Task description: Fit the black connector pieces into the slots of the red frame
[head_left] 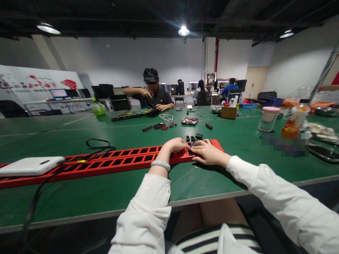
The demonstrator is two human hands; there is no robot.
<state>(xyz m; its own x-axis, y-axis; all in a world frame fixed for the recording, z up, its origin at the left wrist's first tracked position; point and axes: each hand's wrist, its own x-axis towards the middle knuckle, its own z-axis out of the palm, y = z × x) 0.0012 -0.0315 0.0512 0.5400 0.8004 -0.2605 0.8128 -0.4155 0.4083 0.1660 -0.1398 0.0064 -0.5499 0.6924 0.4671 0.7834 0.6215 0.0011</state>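
A long red rack (135, 163) with two rows of rectangular slots lies lengthwise on the green table. Over its right end, my left hand (176, 145) bends inward, fingertips pinched together low in a slot; what they hold is too small to make out. My right hand (208, 151) rests across the same end, its thumb and fingers closing in from the right. Between the fingertips, a small dark part shows only partly. Just beyond the rack stand several small black pieces (199, 135), close to my right fingers.
A white box-like device (31, 165) and a black cable (39, 188) lie over the rack's left part. Farther back are loose black pieces (209, 126) and a patterned box (189, 121). A lidded cup (268, 120) and bottle (295, 121) stand right. Opposite sits a co-worker (155, 95).
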